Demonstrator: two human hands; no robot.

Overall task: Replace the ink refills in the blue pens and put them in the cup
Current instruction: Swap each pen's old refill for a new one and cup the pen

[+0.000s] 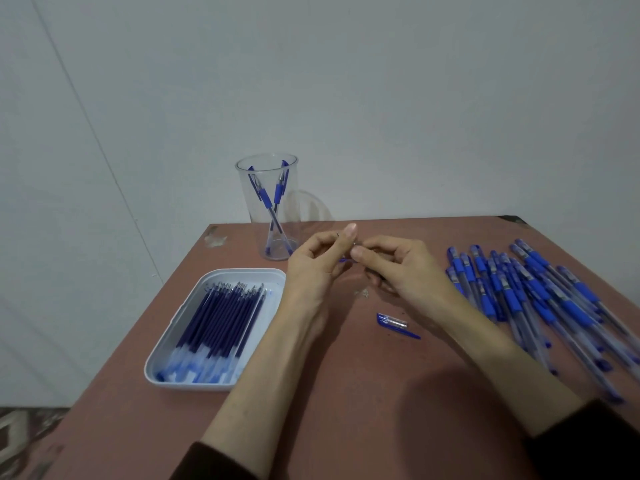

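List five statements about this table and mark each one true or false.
The cup holds two blue pens. True.
The tray of refills lies at the table's right side. False: it lies at left.
A pen cap lies loose on the table. True.
The pile of pens sits in the tray. False: it lies on the table, at right.
The left hand and right hand pinch one pen part. True.
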